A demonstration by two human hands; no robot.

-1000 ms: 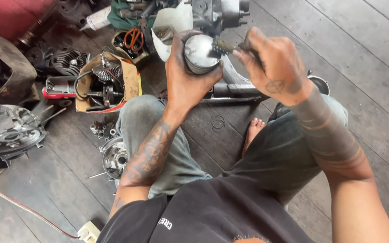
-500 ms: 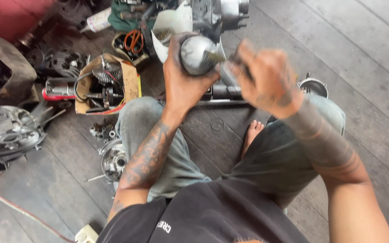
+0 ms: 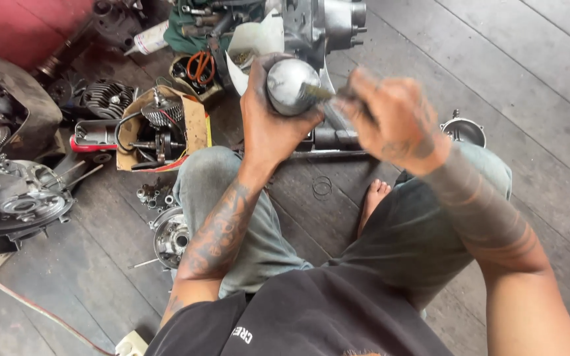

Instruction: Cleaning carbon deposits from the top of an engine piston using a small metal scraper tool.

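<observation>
Since a second ago, your right hand [image 3: 390,122] has slid rightward off the piston crown, its blurred fingers still clenched around a slim metal tool [image 3: 324,94] whose tip meets the piston [image 3: 290,84]. Your left hand [image 3: 272,122] stays wrapped around that piston from below, fingers curled tight on its skirt, the rounded silver crown facing up toward you. The piston is held in the air above your knees, just in front of the grey engine case [image 3: 321,23] on the plank floor [image 3: 542,72]. Left of the piston, a torn cardboard box [image 3: 192,122] holds a finned part and cables, and a red-handled power tool [image 3: 94,135] lies against the box's left side. Below the piston, two thin piston rings [image 3: 322,187] lie on the boards between your knees, near your bare foot [image 3: 372,201]. Right of the piston, past your right wrist, a round metal cover [image 3: 464,130] sits on the floor. Far left of the piston lies a large engine side cover [image 3: 18,201].
</observation>
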